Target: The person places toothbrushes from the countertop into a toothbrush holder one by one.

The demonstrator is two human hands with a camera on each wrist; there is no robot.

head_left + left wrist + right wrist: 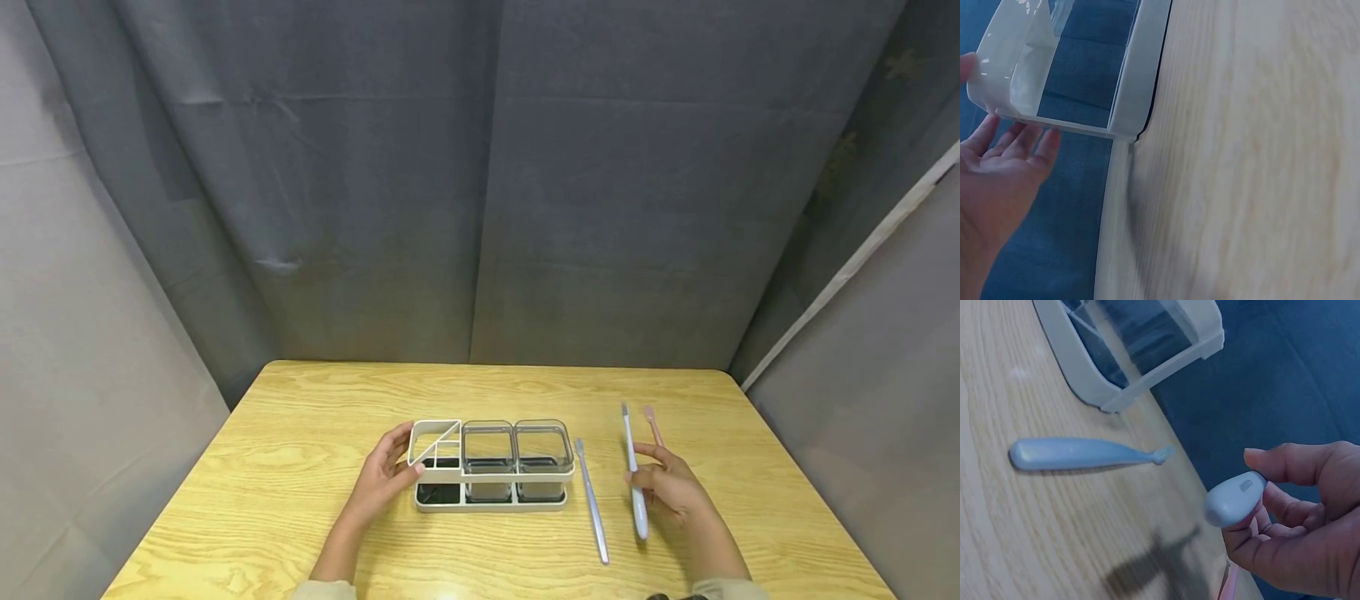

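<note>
Here, a person sits at a wooden table (300, 467) with both hands out. The right hand (671, 486) pinches a pale blue toothbrush (634, 467) between thumb and curled fingers, gripping it near the thick handle end, which sticks out toward the person; the wrist view shows that rounded end (1232, 499) poking from the grip, lifted off the wood. The brush's long axis runs away from the person, bristles at the far end. Just behind the right hand lies a pink brush (653, 423), partly hidden. A second blue brush (592, 504) lies flat between the right hand and a white holder (491, 497), parallel to the held one. The holder sits left of the grip, its long side running across the table, with two clear cups (514, 450) in it and an open divided slot (435, 437) at its left end. The left hand (386, 477) rests against that left end, fingers straight and relaxed, touching the rim without curling round it. The right hand is nearer the cups.
</note>
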